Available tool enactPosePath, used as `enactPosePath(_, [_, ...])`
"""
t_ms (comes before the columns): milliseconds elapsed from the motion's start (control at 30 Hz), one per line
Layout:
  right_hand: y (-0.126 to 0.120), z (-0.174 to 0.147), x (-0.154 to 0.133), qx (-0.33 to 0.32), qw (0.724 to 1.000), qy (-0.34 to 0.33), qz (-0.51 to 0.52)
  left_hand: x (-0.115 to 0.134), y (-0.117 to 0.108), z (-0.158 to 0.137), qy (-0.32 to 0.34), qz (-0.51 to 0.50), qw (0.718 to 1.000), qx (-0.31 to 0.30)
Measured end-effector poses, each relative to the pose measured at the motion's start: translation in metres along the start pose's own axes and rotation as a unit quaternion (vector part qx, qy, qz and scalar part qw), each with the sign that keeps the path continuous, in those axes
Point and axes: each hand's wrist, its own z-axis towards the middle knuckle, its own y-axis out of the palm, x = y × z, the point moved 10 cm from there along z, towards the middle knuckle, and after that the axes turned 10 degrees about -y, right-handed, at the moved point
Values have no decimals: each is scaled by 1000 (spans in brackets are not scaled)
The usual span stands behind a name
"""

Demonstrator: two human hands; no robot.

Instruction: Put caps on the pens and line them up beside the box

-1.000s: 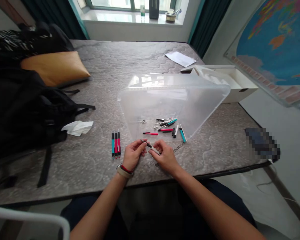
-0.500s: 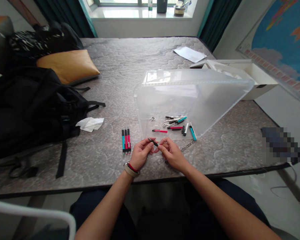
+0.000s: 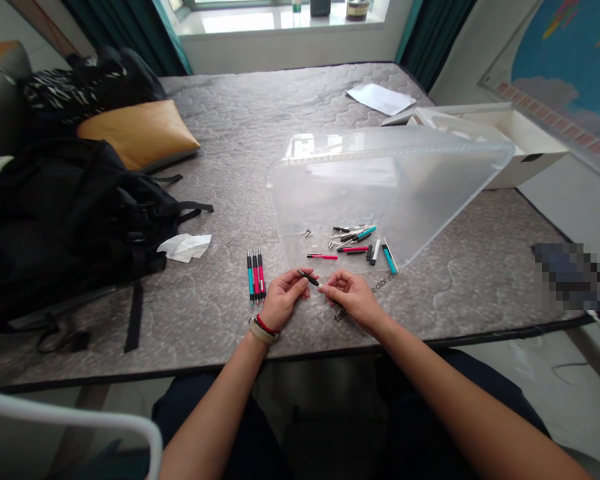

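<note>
My left hand (image 3: 283,299) is closed on a black pen barrel (image 3: 309,278), pinched between thumb and fingers and slanting down to the right. At its lower right end, my right hand (image 3: 353,299) pinches a tiny pale piece (image 3: 321,287); whether the two parts touch I cannot tell. Left of my hands, three pens lie side by side, one a teal pen (image 3: 251,279) and two red. Beyond my hands are loose pen parts: a red barrel (image 3: 323,257), a white barrel (image 3: 375,252), a teal barrel (image 3: 389,260), small metal tips (image 3: 308,233) and a pile of mixed pieces.
A clear plastic bin (image 3: 433,193) lies tipped with its opening toward me, around the pen parts. Behind it stands a white box (image 3: 540,143). A black backpack (image 3: 75,220) and crumpled tissue (image 3: 186,247) are on the left; a blurred-out dark object (image 3: 575,277) lies right.
My right hand has drawn slightly right from the black barrel, and a tiny pale piece now shows at its fingertips. My left hand still holds the barrel. The view has shifted a little.
</note>
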Motion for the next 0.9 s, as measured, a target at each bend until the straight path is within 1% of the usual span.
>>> enactPosePath(133, [6,-2,11,-20,999,46,9,1,0,0,-3,16,1000,5])
enactPosePath(200, [4,-2,12,-16,999,46,-16,0,-2,1,-6,16,1000,11])
enactPosePath(300, [0,0,0,-13,996,-19,-91,-1,-7,2,-6,-12,1000,23])
enactPosePath(367, [1,1,-9,-24,991,-55,-123,0,-10,2,0,-32,999,23])
enactPosePath(500, [6,-1,-16,-54,985,-51,-156,4,-10,1,18,-43,999,18])
enactPosePath(600, [12,-3,-14,-96,974,-36,-200,7,-8,-1,25,-42,999,21])
enactPosePath(633, [12,-3,-13,-99,971,-34,-217,9,-8,-1,30,-42,998,23])
enactPosePath(700, [5,-4,-16,-71,959,-50,-270,13,-9,-3,41,-44,998,28])
enactPosePath(767, [-1,-5,-27,-35,938,-93,-333,16,-9,-4,48,-45,997,31])
enactPosePath(800, [-1,-6,-31,-27,928,-114,-355,17,-9,-4,49,-44,997,30])
enactPosePath(833, [1,-8,-34,-28,921,-128,-367,18,-9,-4,49,-43,997,29])
enactPosePath(900, [6,-9,-33,-46,920,-130,-368,18,-10,-5,47,-46,997,27])
